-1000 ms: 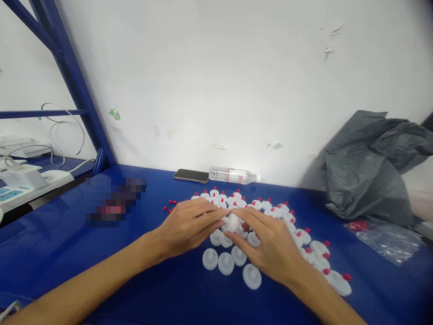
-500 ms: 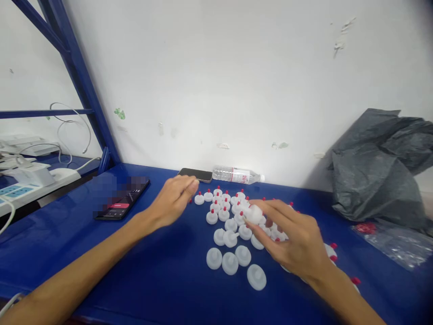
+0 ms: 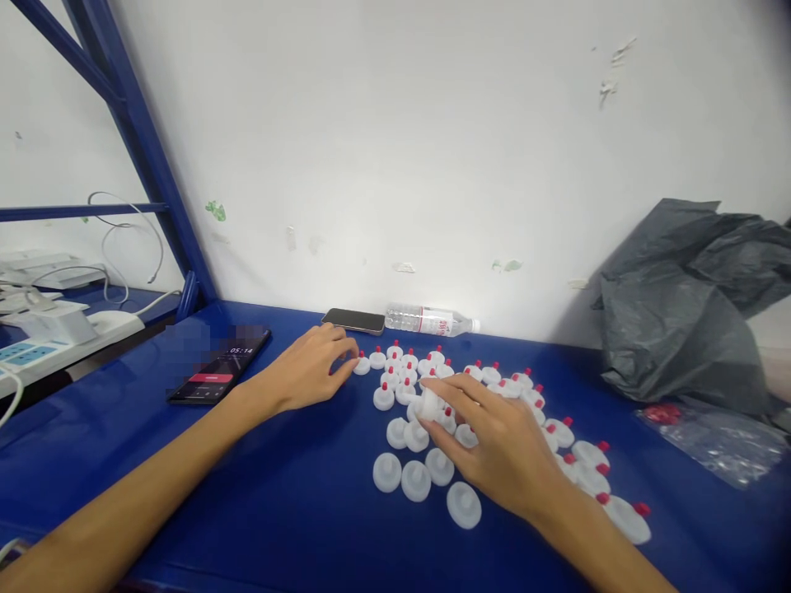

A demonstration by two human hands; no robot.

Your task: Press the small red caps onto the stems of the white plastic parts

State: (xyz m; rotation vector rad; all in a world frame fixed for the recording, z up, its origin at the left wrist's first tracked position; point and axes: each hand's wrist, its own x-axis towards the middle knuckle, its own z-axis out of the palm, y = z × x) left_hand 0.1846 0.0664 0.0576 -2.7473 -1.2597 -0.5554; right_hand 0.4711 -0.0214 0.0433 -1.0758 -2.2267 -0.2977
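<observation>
My right hand (image 3: 494, 428) pinches a white plastic spout cap (image 3: 430, 400) between thumb and fingers, its bare spout pointing left. Below it, several round white caps without red tips (image 3: 416, 480) lie spout up on the blue table. My left hand (image 3: 315, 368) rests near the table, fingers curved, with a gap between thumb and forefinger. Just beyond its fingertips stands a white cap with a red tip (image 3: 362, 364). More red-tipped caps (image 3: 383, 397) cluster behind and to the right of my right hand, some hidden by it.
A phone with a lit screen (image 3: 219, 366) lies left; a darker phone (image 3: 353, 321) and a clear bottle (image 3: 432, 319) lie along the wall. At right are a grey plastic bag (image 3: 680, 305) and a clear bag (image 3: 729, 445) with red pieces (image 3: 662, 413). Blue frame (image 3: 139, 140) stands left.
My left hand's closed fingers have parted and the hand has turned slightly. My right hand has moved left and a little down with the white cap, uncovering more red-tipped caps at right.
</observation>
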